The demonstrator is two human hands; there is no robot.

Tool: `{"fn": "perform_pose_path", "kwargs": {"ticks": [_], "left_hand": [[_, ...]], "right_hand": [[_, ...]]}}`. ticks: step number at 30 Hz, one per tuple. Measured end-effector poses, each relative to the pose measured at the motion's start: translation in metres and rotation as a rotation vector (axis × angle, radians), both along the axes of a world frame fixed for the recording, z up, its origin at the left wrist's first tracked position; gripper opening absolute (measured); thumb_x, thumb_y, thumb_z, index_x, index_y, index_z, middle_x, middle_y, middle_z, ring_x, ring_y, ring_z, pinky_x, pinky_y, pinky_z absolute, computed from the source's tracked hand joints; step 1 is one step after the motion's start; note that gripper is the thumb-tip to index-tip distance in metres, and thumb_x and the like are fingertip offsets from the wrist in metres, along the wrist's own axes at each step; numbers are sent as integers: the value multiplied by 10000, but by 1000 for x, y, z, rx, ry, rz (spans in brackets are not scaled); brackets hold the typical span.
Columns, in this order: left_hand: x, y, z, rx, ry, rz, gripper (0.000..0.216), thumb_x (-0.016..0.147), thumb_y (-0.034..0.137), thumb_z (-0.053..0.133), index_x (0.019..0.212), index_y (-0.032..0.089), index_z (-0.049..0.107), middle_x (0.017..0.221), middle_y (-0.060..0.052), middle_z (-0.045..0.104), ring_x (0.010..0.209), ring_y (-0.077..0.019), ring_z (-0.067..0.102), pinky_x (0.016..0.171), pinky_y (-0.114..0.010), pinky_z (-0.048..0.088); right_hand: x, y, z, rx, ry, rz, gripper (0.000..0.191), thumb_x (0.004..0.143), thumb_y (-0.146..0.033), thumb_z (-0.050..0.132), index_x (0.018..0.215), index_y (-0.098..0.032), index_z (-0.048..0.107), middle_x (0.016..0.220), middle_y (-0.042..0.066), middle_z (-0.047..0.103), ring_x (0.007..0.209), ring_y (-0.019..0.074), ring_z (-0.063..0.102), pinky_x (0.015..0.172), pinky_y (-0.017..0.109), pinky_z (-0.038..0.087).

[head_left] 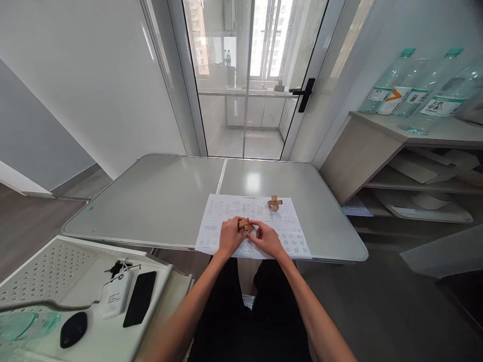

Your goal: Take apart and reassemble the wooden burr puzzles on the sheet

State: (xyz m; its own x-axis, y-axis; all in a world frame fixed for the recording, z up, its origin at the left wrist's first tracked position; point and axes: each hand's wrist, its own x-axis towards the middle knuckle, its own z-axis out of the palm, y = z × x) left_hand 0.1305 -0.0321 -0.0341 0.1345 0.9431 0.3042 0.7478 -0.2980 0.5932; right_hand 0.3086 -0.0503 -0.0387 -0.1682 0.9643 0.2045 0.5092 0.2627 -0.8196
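Over a printed sheet [215, 211] of small line diagrams, my left hand [231, 234] is closed around small wooden puzzle pieces [243, 222]. My right hand [267, 239] meets it from the other side, its thumb and fingers pinching at the same wood. Fingers cover much of these pieces, so their number and exact fit cannot be made out. Beyond my right hand, an interlocking wooden burr puzzle [274, 203] with crossed bars stands on the sheet's upper right part, apart from both hands.
The sheet lies at the near edge of a grey folding table [158, 196]. At lower left, a white surface bears a phone [139, 299], a mouse [73, 330] and a power bank [117, 294]. Bottles [433, 95] stand on a shelf at right. A glass door [249, 100] is behind.
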Motion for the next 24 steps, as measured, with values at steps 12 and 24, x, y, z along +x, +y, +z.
{"fn": "perform_pose_path", "kwargs": {"ticks": [12,24], "left_hand": [[1,1,0,22,-118,71,281,1042,445,513,1155,204,603,1080,-93,739,935,-246,690,902,-400,496],[0,3,-8,55,-164,117,315,1069,424,445,1236,190,574,1184,-127,682,1105,-283,640,969,-435,492]], "right_hand": [[-3,-1,-3,43,-84,7,369,870,-585,725,1071,-276,748,1049,37,717,749,188,638,712,319,480],[-2,1,-6,25,7,-113,370,1009,-547,489,971,-231,678,812,33,693,701,213,600,657,312,418]]}}
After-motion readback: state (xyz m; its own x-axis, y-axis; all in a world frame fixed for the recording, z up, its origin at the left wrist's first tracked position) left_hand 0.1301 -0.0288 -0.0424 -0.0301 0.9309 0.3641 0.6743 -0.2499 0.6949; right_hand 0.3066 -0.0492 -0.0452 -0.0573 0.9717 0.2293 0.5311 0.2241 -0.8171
